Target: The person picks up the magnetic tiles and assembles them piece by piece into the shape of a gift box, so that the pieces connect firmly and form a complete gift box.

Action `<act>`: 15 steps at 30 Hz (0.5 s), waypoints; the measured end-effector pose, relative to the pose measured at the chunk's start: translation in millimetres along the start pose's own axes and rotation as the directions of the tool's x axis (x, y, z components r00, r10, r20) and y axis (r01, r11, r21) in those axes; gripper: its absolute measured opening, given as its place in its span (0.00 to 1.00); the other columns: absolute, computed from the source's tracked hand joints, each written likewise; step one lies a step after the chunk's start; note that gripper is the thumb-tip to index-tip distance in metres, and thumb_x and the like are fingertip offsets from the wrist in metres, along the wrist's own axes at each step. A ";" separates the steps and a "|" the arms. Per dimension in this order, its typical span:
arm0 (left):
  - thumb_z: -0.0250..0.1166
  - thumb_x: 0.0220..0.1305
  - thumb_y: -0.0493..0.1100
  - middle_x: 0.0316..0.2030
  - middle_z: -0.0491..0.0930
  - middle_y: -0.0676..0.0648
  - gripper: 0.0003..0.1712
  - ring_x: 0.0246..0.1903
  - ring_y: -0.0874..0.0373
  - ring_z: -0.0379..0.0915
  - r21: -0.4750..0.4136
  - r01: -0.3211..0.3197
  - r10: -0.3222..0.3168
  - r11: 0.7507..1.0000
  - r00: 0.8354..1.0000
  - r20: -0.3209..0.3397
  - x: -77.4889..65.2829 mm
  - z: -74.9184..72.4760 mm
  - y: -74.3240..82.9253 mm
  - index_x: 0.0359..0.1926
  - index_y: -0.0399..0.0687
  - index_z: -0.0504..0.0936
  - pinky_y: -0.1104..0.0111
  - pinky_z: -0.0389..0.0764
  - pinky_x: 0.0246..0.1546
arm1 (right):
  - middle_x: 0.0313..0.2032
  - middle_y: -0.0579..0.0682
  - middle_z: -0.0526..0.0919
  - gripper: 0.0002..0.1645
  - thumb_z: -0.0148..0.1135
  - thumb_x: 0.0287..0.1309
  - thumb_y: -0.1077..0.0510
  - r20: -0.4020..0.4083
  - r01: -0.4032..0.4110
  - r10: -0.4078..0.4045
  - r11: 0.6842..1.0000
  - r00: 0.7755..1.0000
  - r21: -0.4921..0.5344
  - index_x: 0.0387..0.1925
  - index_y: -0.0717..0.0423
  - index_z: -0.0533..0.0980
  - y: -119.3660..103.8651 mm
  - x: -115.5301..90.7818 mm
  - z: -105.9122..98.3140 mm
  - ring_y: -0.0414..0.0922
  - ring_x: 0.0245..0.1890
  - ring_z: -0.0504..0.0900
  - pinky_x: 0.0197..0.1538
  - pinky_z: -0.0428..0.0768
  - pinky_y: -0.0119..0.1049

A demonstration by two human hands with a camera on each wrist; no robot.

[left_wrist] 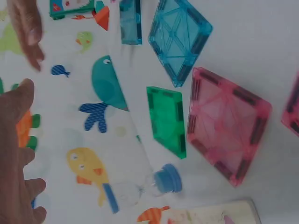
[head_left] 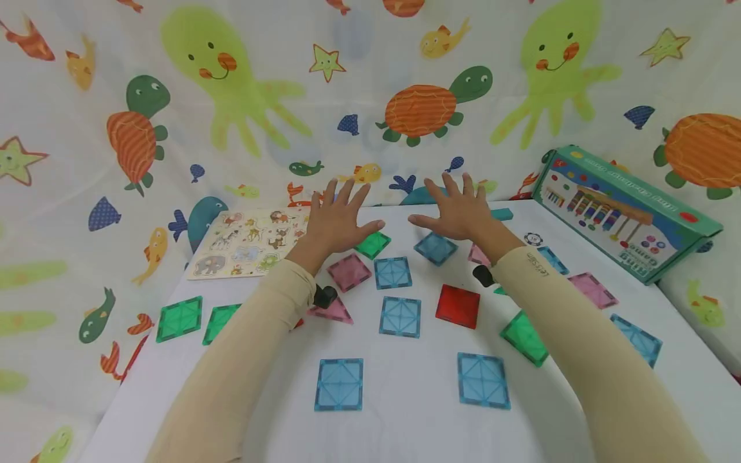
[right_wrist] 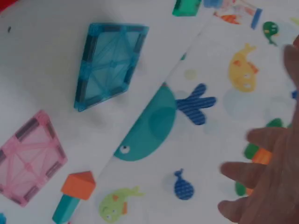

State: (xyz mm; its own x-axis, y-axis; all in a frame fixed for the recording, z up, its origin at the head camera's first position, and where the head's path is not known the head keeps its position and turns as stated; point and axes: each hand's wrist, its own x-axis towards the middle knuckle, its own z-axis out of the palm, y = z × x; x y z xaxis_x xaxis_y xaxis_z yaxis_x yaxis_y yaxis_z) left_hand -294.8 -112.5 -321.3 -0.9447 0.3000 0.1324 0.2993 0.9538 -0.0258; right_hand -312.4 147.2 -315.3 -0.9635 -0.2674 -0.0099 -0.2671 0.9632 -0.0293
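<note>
Both hands are held up above the far half of the table, fingers spread, and neither holds anything. My left hand (head_left: 336,222) is over the area near a green tile (head_left: 373,244) and a pink square tile (head_left: 349,272). My right hand (head_left: 460,212) hovers beyond a blue tile (head_left: 435,248). Translucent magnetic tiles lie flat and apart, including a red square tile (head_left: 458,306) and two blue square tiles nearer the front, one left (head_left: 339,384) and one right (head_left: 484,380). My sleeves hide parts of some tiles.
A wooden animal puzzle board (head_left: 249,244) lies at the back left. A green toy box (head_left: 625,215) stands at the back right. In the left wrist view, a small sand timer (left_wrist: 169,180) shows; in the right wrist view, an orange block (right_wrist: 78,185). A patterned curtain (head_left: 359,83) hangs behind.
</note>
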 end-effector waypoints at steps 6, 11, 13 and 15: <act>0.45 0.58 0.77 0.74 0.40 0.50 0.49 0.73 0.47 0.27 -0.072 -0.054 0.039 0.996 0.980 -0.195 -55.6 -5.4 -24.5 0.74 0.66 0.40 0.41 0.43 0.65 | 0.72 0.58 0.50 0.54 0.51 0.51 0.24 -0.009 0.079 -0.078 0.996 0.997 0.029 0.73 0.44 0.51 16.8 -60.1 5.9 0.64 0.71 0.35 0.64 0.41 0.68; 0.62 0.54 0.66 0.70 0.54 0.48 0.49 0.70 0.47 0.44 -0.188 -0.023 -0.030 0.982 0.960 -0.278 -151.4 2.4 -52.0 0.72 0.60 0.53 0.39 0.57 0.58 | 0.69 0.57 0.59 0.49 0.58 0.51 0.29 -0.009 0.109 -0.108 0.985 0.994 0.135 0.70 0.43 0.58 35.7 -143.6 18.9 0.63 0.69 0.48 0.61 0.56 0.68; 0.66 0.52 0.64 0.67 0.61 0.48 0.46 0.67 0.47 0.52 -0.226 -0.004 -0.057 0.974 0.963 -0.265 -180.7 10.5 -56.2 0.70 0.59 0.60 0.39 0.62 0.55 | 0.67 0.56 0.62 0.48 0.56 0.51 0.27 -0.007 0.115 -0.115 0.981 0.993 0.154 0.69 0.44 0.60 40.0 -167.2 24.6 0.62 0.68 0.54 0.58 0.61 0.68; 0.68 0.50 0.62 0.64 0.65 0.48 0.44 0.64 0.48 0.57 -0.263 0.000 -0.068 0.965 0.966 -0.251 -198.1 20.0 -56.8 0.67 0.57 0.65 0.41 0.66 0.53 | 0.64 0.56 0.66 0.47 0.54 0.52 0.26 -0.015 0.116 -0.116 0.977 0.993 0.178 0.67 0.45 0.63 40.1 -180.5 29.4 0.61 0.65 0.59 0.55 0.65 0.67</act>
State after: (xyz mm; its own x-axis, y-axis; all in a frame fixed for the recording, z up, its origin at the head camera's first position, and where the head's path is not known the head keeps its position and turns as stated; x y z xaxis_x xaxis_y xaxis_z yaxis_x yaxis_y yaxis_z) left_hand -127.3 -225.8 -365.8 -0.8990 0.2207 0.3783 0.3242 0.9161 0.2360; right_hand -148.7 233.3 -344.1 -0.9263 -0.3766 0.0082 -0.3700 0.9056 -0.2075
